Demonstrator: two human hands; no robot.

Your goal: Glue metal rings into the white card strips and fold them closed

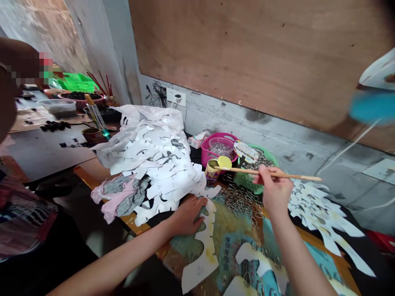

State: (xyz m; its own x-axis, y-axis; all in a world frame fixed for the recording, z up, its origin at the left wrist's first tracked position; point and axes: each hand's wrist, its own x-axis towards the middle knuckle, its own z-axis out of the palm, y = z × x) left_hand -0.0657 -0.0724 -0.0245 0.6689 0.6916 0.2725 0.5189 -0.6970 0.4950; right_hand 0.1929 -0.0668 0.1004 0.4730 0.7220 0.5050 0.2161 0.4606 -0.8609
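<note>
On the worktop (pixel 132 222), a heap of white paper cutouts (pixel 148 164) fills the far left, and loose metal rings (pixel 240 201) lie just beyond the near cutout. The left hand (pixel 187 216) lies flat, fingers spread and gripping nothing, steadying that yellow-smeared cutout (pixel 206 246) well. The right hand (pixel 276 191) clenches a wooden brush (pixel 296 176) above a small cup (pixel 212 172).

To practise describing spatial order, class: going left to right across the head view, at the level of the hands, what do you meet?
Pink and grey rags → left hand → loose metal rings → right hand, gripping a wooden-handled brush → white cut-out shapes
</note>
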